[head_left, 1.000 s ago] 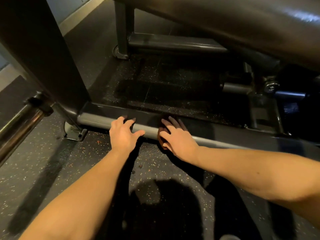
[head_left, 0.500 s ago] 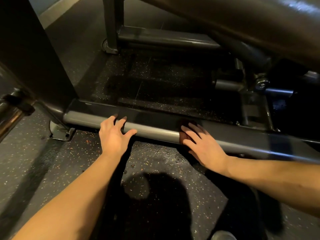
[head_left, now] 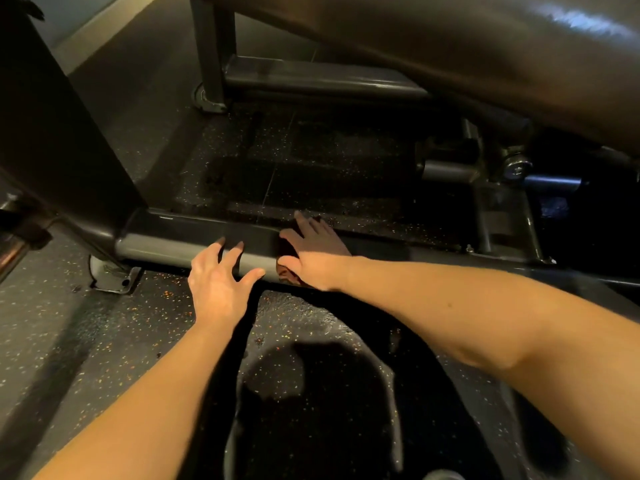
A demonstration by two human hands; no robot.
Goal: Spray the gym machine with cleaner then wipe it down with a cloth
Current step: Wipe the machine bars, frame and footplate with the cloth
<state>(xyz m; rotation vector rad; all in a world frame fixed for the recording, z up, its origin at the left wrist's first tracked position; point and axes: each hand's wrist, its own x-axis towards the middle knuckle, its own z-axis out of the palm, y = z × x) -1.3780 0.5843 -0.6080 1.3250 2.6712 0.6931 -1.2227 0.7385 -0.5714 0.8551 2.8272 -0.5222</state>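
Note:
The gym machine's low grey base rail runs across the floor in front of me. My left hand rests on the rail's near edge with its fingers spread and holds nothing. Just to its right, my right hand lies flat over the rail, fingers straight, and presses a dark reddish-brown cloth against it. Only the cloth's left edge shows from under the palm. The two hands are almost touching.
A dark upright post rises at the left with a bolted foot plate. A padded part of the machine hangs overhead at the top right. Farther back lie a second rail and a pivot bolt. The speckled rubber floor looks wet near the rail.
Half a second ago my right hand and the cloth were farther right on the rail; they have slid left, back next to my left hand. The left hand has stayed in place.

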